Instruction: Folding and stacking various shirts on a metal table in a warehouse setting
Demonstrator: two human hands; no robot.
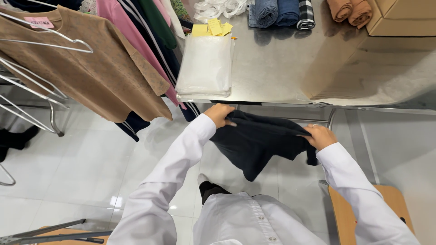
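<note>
A stack of flat clear plastic bags lies at the near left corner of the steel worktop, rectangular and whitish, its near edge close to the worktop's front rim. Just behind it, touching its far edge, sits a small heap of yellow paper slips, squarish and overlapping. A tan cardboard box stands at the far right corner of the worktop. A small pink rectangular label is sewn inside the collar of the brown top hanging at left.
</note>
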